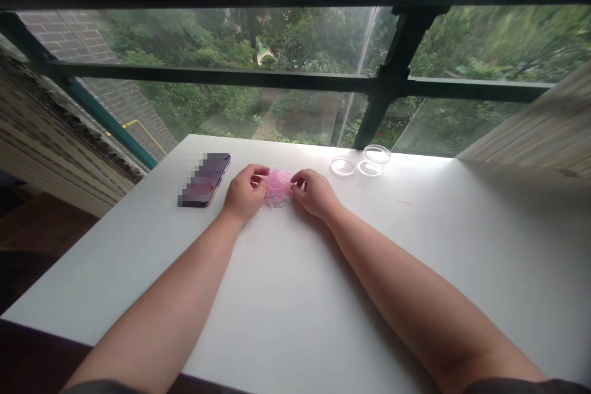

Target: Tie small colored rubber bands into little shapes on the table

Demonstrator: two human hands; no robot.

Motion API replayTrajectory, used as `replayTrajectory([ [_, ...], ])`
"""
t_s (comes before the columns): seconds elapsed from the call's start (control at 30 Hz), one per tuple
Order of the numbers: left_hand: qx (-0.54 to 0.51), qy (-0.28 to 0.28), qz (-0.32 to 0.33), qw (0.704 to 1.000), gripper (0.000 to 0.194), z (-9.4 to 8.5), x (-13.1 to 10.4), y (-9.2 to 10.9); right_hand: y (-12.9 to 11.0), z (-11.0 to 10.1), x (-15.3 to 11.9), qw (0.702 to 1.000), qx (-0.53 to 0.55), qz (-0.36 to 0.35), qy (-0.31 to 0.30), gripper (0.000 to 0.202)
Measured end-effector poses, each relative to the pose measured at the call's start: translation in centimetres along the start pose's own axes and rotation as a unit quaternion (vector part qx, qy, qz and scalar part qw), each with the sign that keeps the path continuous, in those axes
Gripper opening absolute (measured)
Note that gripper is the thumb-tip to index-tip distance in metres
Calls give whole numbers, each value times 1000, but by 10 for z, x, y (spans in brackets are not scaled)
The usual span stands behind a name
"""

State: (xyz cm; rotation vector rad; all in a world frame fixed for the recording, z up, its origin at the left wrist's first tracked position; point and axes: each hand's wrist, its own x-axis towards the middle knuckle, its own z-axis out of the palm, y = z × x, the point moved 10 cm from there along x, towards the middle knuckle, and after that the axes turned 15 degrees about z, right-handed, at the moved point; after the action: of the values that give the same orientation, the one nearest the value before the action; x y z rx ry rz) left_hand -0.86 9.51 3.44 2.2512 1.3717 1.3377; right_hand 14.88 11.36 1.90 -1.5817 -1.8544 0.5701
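A small loose heap of pink, shiny, see-through shreds [279,187] lies on the white table between my two hands. At its left edge is my left hand [245,192], fingers curved and a gap showing between thumb and forefinger. My right hand [314,192] touches the right edge of the heap with bent fingers, thumb and forefinger apart. Both hands cup the heap from the sides. Whether a few strands are caught between the fingertips is too small to tell.
A phone [215,178], partly pixelated, lies left of my left hand. Beyond my right hand are a clear round lid [343,166] and clear round dishes [376,155], overlapping. A thin pink strand [406,202] lies to the right. A green-framed window [231,76] borders the table's far edge.
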Motion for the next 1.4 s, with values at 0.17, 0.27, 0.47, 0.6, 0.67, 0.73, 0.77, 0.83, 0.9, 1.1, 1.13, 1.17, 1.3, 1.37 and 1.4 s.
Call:
replayTrajectory([
  [0.17,52,-64,69,994,32,14,1,15,0,1,0,1000,10,7,-3,21],
  [0.27,70,-88,88,990,29,21,2,20,-2,4,0,1000,2,5,-13,25],
  [0.47,47,-82,61,994,20,18,2,16,-2,3,-1,1000,-9,0,-11,24],
  [0.6,44,-66,48,996,16,14,1,14,-2,3,-1,1000,-11,0,-11,21],
  [0.67,47,-56,47,996,15,11,1,14,-2,3,-1,1000,-8,-1,-11,21],
  [0.73,51,-48,55,996,15,9,2,16,-2,3,-1,1000,-3,-1,-8,21],
  [0.77,52,-43,61,996,14,8,2,17,-2,2,-1,1000,-1,-1,-7,21],
  [0.83,52,-37,75,995,14,5,3,21,-1,2,-1,1000,6,-2,-6,20],
  [0.9,49,-34,85,995,13,4,4,25,-1,1,-1,1000,13,-3,-4,20],
  [1.1,34,-30,108,993,12,0,3,39,-3,-9,-3,999,40,-12,26,18],
  [1.13,30,-31,110,993,12,0,2,42,-4,-12,-5,998,44,-11,34,17],
  [1.17,26,-34,111,993,12,0,1,44,-5,-16,-8,998,48,-11,40,17],
  [1.3,5,-49,129,990,12,6,-3,62,-12,-29,-25,997,75,-24,28,17],
  [1.37,-8,-64,145,987,12,12,-6,76,-13,-36,-39,995,90,-36,7,17],
  [1.4,-15,-75,152,985,12,17,-8,83,-12,-39,-46,995,94,-39,-3,16],
])
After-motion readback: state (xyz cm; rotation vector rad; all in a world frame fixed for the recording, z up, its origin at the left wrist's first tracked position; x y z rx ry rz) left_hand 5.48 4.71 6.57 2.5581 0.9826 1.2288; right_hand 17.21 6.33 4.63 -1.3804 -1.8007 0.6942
